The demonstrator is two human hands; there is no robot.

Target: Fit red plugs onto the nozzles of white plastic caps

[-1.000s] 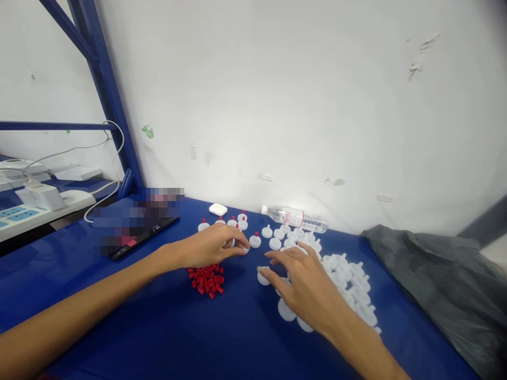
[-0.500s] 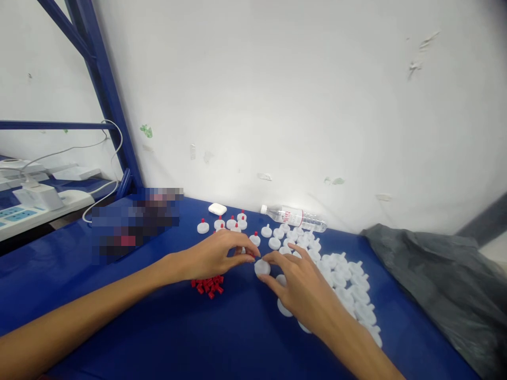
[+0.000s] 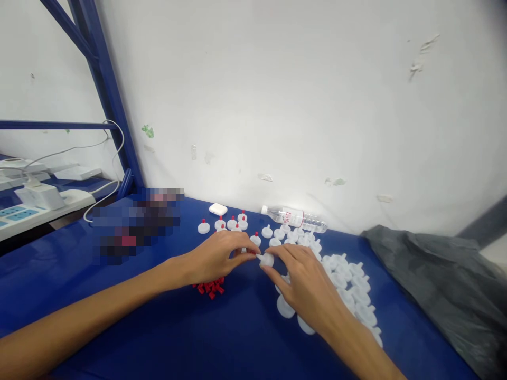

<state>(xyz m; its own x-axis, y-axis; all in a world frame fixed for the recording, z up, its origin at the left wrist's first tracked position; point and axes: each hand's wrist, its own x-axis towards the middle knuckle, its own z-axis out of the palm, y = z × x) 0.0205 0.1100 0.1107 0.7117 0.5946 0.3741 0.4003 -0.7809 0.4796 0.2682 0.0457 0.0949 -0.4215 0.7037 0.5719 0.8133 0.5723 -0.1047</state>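
My right hand pinches a white round plastic cap with a stem and holds it tilted just above the blue table. My left hand meets it from the left, fingers pinched on something small and red at the cap's stem, too tiny to name for sure. A heap of small red plugs lies under my left hand. Loose white caps are spread to the right. Behind my hands stand several white caps with red tips.
A clear water bottle lies on its side by the white wall. A white earbud case sits behind the caps. A grey plastic bag covers the right end. A blurred dark object and power strips are at left.
My right hand picked a white cap off the table and turned it toward my left hand. My left hand moved right from the capped pieces until its fingertips met the cap.
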